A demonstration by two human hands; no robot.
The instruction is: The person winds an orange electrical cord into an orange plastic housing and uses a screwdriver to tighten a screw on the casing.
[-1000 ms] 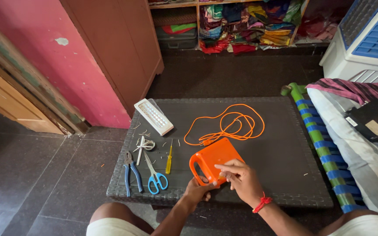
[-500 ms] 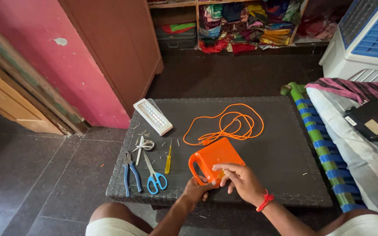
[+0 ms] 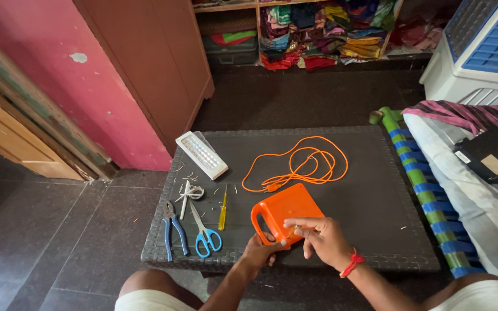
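Starting on the left of the dark woven table [image 3: 376, 190], there's a pair of blue-handled pliers [image 3: 174, 229], a small white roll of tape or wire [image 3: 190, 192], blue-handled scissors [image 3: 203, 233] and a yellow-handled screwdriver [image 3: 223, 208], with a white rectangular lamp [image 3: 202, 154] lying further back. Next comes the main thing: a flat orange plastic box [image 3: 286, 210] with a handle cut into its left end, sitting near the front edge of the table (glossy, rounded corners, tilted up a bit). The left hand [image 3: 260, 250] is clamped on its lower edge from underneath, and the right hand [image 3: 318, 239] rests on top with fingers curled, pinching something small I can't make out. Behind it a thin orange cord [image 3: 301, 164] lies in loose loops. The floor is dark tile, with a pink wall, a brown cupboard, shelves of folded cloth at the back, and a striped cot on the right.
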